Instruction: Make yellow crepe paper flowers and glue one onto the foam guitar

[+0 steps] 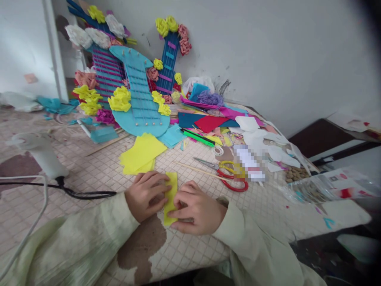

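A folded strip of yellow paper (172, 194) lies on the tiled table (98, 167) between my hands. My left hand (147, 195) presses on its left side with curled fingers. From the right, my right hand (198, 208) pinches the lower part of the strip with bent fingers. A stack of yellow paper sheets (141, 155) sits just beyond my hands.
Red-handled scissors (229, 174) and a thin wooden stick (199, 170) lie right of my hands. A white glue gun (41, 153) with a black cord (83, 194) sits at left. Blue craft pieces with paper flowers (139, 91) lean on the wall behind coloured paper scraps (214, 119).
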Motion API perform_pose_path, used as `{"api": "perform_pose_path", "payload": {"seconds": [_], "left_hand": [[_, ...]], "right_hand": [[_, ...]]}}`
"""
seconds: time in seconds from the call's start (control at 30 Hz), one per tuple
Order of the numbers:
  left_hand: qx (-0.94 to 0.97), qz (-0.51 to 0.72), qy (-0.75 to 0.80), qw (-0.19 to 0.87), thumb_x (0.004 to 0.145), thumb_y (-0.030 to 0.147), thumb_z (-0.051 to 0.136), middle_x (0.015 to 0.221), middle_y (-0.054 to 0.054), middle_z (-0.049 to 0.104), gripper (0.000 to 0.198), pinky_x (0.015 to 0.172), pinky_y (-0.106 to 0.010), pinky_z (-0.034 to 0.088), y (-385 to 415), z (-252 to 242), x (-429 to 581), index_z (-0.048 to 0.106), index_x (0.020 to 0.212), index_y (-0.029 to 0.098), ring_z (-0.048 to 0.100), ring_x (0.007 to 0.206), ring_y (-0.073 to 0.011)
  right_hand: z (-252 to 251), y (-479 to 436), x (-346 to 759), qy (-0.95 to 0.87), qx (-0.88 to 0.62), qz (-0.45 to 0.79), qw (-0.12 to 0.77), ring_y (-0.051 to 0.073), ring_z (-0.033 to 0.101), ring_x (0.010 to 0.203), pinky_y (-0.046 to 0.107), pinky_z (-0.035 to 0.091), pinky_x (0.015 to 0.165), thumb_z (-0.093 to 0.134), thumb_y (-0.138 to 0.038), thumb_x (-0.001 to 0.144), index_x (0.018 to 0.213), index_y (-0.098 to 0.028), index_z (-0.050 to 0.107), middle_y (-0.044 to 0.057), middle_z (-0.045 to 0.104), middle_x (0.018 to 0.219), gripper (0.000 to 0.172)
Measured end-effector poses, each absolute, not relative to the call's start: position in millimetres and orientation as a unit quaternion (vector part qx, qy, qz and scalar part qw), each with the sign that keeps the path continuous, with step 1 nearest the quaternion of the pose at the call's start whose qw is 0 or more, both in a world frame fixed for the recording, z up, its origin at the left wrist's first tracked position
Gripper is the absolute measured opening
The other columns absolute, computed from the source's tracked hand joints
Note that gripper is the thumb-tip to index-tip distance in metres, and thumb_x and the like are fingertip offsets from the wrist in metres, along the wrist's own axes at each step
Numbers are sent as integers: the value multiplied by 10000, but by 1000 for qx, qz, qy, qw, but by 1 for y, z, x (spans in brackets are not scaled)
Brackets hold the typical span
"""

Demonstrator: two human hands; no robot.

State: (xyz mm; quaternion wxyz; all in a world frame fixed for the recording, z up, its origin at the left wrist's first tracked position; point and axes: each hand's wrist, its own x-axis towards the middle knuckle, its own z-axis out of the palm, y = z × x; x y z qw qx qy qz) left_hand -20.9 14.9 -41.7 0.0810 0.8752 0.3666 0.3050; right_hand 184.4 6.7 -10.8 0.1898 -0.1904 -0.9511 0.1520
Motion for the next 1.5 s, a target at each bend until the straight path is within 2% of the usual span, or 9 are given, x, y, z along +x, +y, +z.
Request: {"api": "perform_pose_path", "payload": {"seconds": [0.47,0.6,0.83,1.0,1.27,1.5], "left_hand": [[873,295,379,82,729,307,553,1057,-46,615,212,743,-391,350,14,-39,-21,622,917,239,516,963,-244],[872,283,392,80,719,314,563,1058,-27,617,209,745,-378,347,13,-37,-20,619,911,254,514,965,-235],[870,280,398,75,709,319,572,1059,-21,620,231,772,-386,347,12,-37,-20,619,929,272,512,981,-244],[872,279,398,66,707,316,563,1058,-27,620,234,762,-389,354,12,-37,-20,618,929,267,516,970,-247],[873,275,398,69,698,309,575,1056,-25,622,233,776,-395,349,13,-37,-20,618,922,266,515,979,-251],[871,279,399,67,699,309,568,1052,-30,622,231,770,-390,353,12,-37,-19,616,919,258,517,967,-245]], "right_hand": [[-20,9,184,-942,-182,182,214,148,453,760,315,354,723,542,-291,822,806,-189,677,21,533,736,171],[-20,12,185,-921,-265,167,233,146,461,745,314,352,724,542,-312,839,781,-188,683,17,544,716,196],[-25,19,188,-876,-378,161,254,143,488,732,316,347,730,589,-265,815,802,-199,697,6,571,704,127],[-27,24,189,-870,-400,151,245,147,496,760,329,339,759,550,-259,842,893,-211,688,11,565,737,155],[-28,36,181,-861,-437,121,231,157,508,779,328,335,754,515,-247,864,915,-204,685,22,573,735,182],[-28,38,179,-852,-438,116,262,157,520,775,329,337,762,545,-276,847,944,-199,683,23,588,744,185]]}}
